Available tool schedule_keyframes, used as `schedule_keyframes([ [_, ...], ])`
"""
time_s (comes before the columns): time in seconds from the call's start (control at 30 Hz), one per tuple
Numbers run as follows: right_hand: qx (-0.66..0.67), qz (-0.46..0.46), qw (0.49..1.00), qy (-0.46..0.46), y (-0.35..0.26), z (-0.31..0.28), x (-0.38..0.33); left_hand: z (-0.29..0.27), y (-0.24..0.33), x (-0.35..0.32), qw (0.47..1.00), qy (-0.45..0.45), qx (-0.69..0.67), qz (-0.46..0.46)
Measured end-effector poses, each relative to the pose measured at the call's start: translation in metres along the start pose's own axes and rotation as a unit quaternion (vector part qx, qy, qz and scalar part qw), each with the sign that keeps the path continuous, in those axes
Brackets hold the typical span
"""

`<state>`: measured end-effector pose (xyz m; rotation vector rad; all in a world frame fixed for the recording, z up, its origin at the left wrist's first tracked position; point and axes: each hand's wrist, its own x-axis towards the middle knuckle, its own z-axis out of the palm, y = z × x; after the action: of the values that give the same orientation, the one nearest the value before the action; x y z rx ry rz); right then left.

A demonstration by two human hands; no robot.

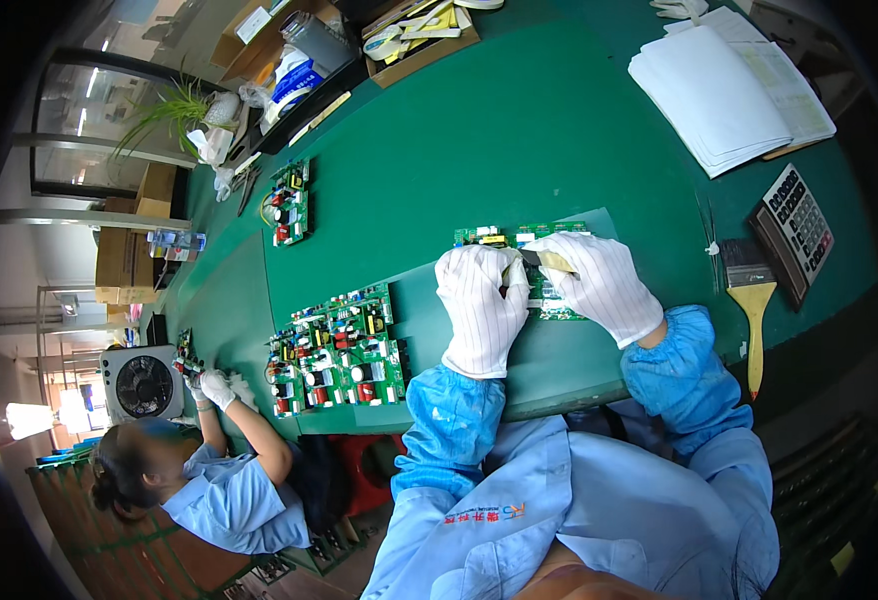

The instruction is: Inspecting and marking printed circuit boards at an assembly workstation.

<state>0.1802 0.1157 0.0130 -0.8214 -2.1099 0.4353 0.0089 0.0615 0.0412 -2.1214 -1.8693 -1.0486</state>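
Circuit board [515, 238] under gloved hands, brush [549, 260] in right grip [599, 285]

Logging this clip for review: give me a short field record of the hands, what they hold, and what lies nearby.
left hand: gloved left hand rests on the circuit board
right hand: gloved right hand holds a small brush to the board
surface: green mat
nearby left: populated boards
nearby right: paintbrush, calculator, paper stack
other: co-worker's hand
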Motion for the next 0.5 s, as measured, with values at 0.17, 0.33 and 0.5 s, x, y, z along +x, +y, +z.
schedule_keyframes([
  [0.17,0.022,0.006,0.999,-0.022,0.002,-0.004,0.001,-0.010,-0.019,0.014,0.986,-0.111,-0.119,-0.036],
  [0.33,-0.004,0.010,0.999,-0.032,-0.007,-0.005,0.007,-0.008,-0.029,0.016,0.980,-0.121,-0.157,-0.037],
  [0.5,-0.018,0.050,0.998,0.033,-0.011,0.011,0.001,0.004,-0.026,0.009,0.989,-0.090,-0.118,-0.028],
])
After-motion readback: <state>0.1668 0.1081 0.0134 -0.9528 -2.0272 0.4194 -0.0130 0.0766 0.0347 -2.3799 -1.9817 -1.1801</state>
